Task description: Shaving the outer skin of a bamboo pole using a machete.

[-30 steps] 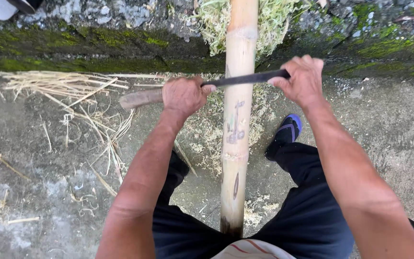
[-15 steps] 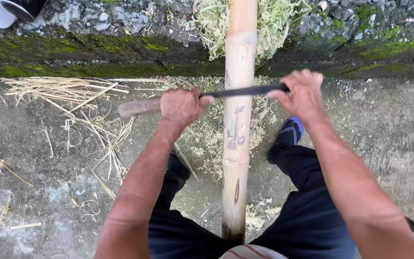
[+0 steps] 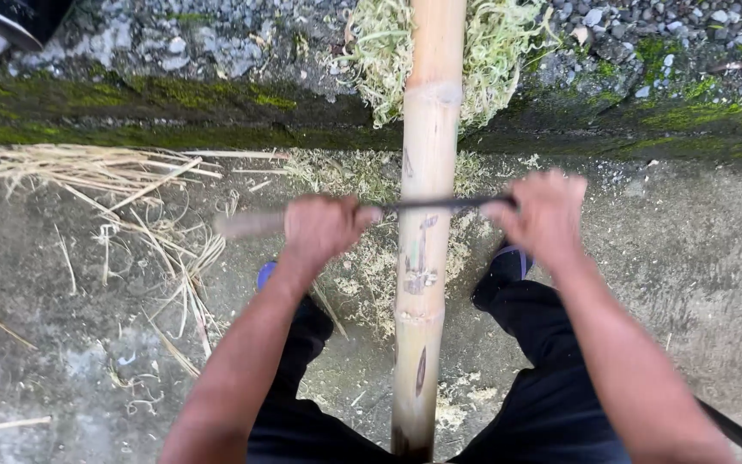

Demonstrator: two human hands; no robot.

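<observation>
Right now my left hand (image 3: 324, 228) is closed in a fist around the wooden handle end of a long blade (image 3: 440, 204), and my right hand (image 3: 543, 215) is wrapped tight around the blade's far end, just right of the frame's middle. That dark, thin blade lies crosswise, touching the face of a pale bamboo pole (image 3: 427, 215) which runs from the top centre of the frame down to the bottom centre, between my knees. Its handle (image 3: 246, 225) sticks out to the left of my fist and looks blurred. My legs in dark trousers (image 3: 551, 378) fill the lower part of the frame on either side of the pole, and a blue shoe (image 3: 508, 258) shows just under my right hand. Fine shavings (image 3: 371, 266) lie on the concrete beside the pole. Dry straw-like strips (image 3: 105, 172) are scattered at the left. A mossy kerb (image 3: 173, 112) crosses the upper frame, with gravel (image 3: 646, 26) beyond it.
</observation>
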